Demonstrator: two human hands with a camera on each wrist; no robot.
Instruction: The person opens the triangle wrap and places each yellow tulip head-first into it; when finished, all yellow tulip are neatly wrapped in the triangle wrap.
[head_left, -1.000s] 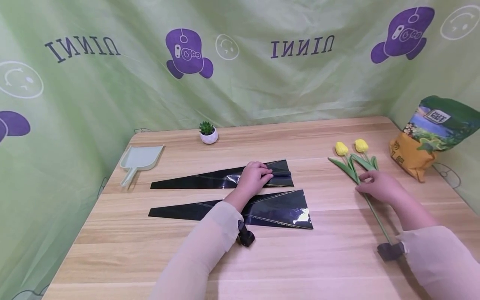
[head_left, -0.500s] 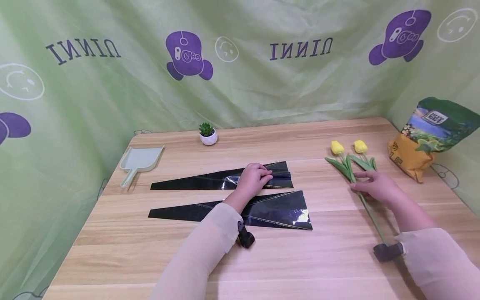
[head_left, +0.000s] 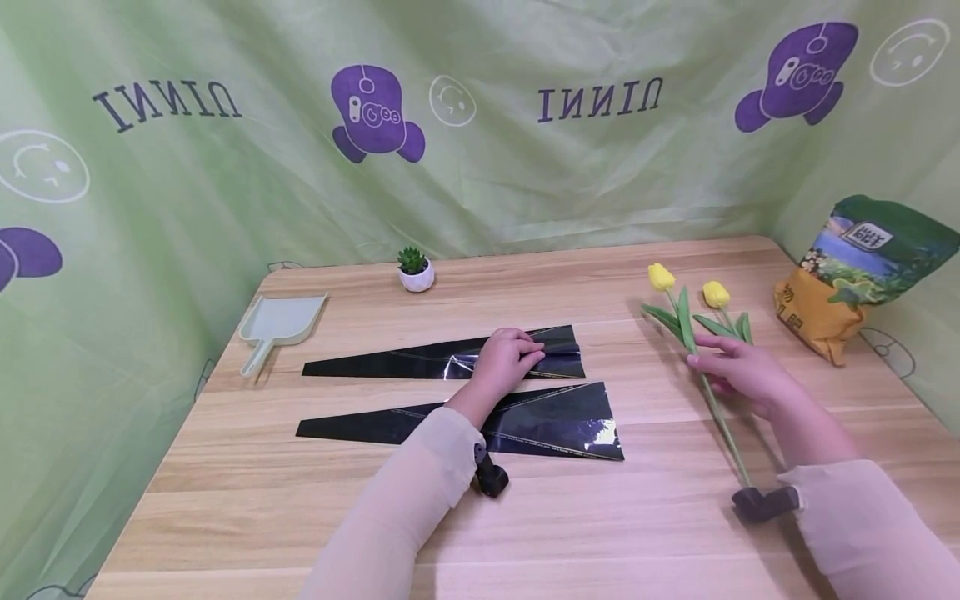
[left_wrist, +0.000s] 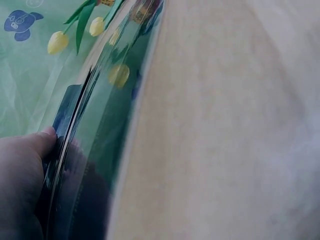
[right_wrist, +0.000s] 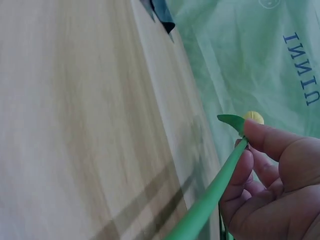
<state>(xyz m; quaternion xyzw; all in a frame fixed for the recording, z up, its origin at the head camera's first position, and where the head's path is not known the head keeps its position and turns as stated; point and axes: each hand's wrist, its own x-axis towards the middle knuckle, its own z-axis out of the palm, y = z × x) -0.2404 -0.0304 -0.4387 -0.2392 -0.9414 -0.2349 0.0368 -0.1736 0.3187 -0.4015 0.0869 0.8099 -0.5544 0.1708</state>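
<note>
In the head view, my left hand (head_left: 508,360) pinches the wide end of the farther black flower sleeve (head_left: 397,360), a long tapering piece of glossy film. The left wrist view has the thumb (left_wrist: 46,140) against the film's edge. A second, similar black sleeve (head_left: 558,417) lies nearer, partly under my left forearm. My right hand (head_left: 738,375) pinches the green stem of a yellow tulip (head_left: 661,277) just below its leaves; the right wrist view shows thumb and fingers on the stem (right_wrist: 210,200). Another yellow tulip (head_left: 716,294) lies behind that hand, its stem mostly hidden.
A green and orange bag (head_left: 862,267) stands at the right edge of the wooden table (head_left: 337,517). At the back is a small potted succulent (head_left: 416,271). A pale dustpan (head_left: 279,322) lies at the left, and a green printed curtain (head_left: 480,183) hangs behind.
My right hand has moved left with one tulip, which now stands apart from the other tulip, its bloom raised. My left hand has kept its place on the sleeve.
</note>
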